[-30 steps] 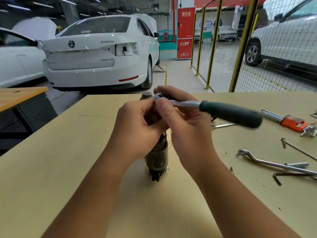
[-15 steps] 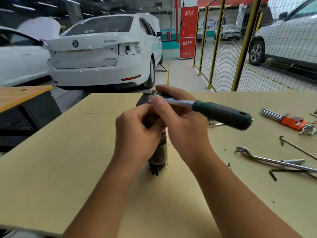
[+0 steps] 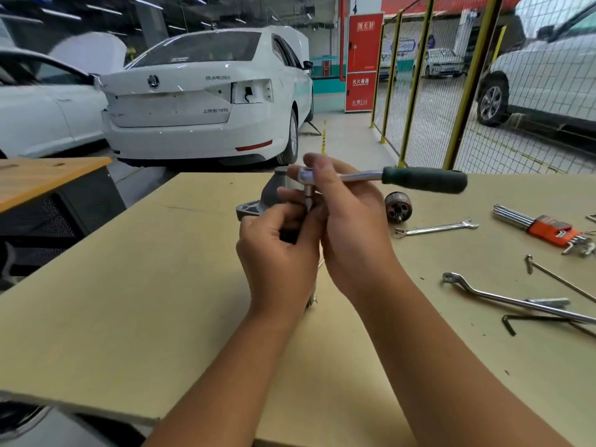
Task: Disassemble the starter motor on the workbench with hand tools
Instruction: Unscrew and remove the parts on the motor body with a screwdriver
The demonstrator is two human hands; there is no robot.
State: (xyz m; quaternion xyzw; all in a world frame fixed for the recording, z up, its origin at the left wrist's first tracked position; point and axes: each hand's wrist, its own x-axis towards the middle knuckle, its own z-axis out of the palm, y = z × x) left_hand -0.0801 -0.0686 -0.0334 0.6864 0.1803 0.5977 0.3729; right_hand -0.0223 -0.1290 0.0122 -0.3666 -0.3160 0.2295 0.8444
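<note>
Head view. Grip state: the right hand holds the head of a chrome ratchet wrench with a dark green handle, fingers curled over the head, the handle pointing out to the right and unsupported. A short bit or socket hangs below the head. The left hand is curled round the upper part of the grey metal starter motor, which stands on end on the tan board bench at centre, mostly hidden behind both hands. Whether the bit is seated on a fastener cannot be told.

Risks, as judged:
- The motor stands on a narrow end; sideways force from the ratchet could tip it if the left hand slackens.
- A poorly seated bit could slip and round the fastener, or drive into the left fingers, which lie just beside it.
- The dark cylindrical armature-like part lies loose near the hands and may roll.
- The silver open-ended spanner, the hex key set in an orange holder and the long offset ring spanner lie scattered to the right; small removed parts could be lost among them.

Markings: the white saloon car carries a round boot badge and lettering, not legible. The red cabinet shows white Chinese characters and what appears to be "119". No marking is readable on the tools.
</note>
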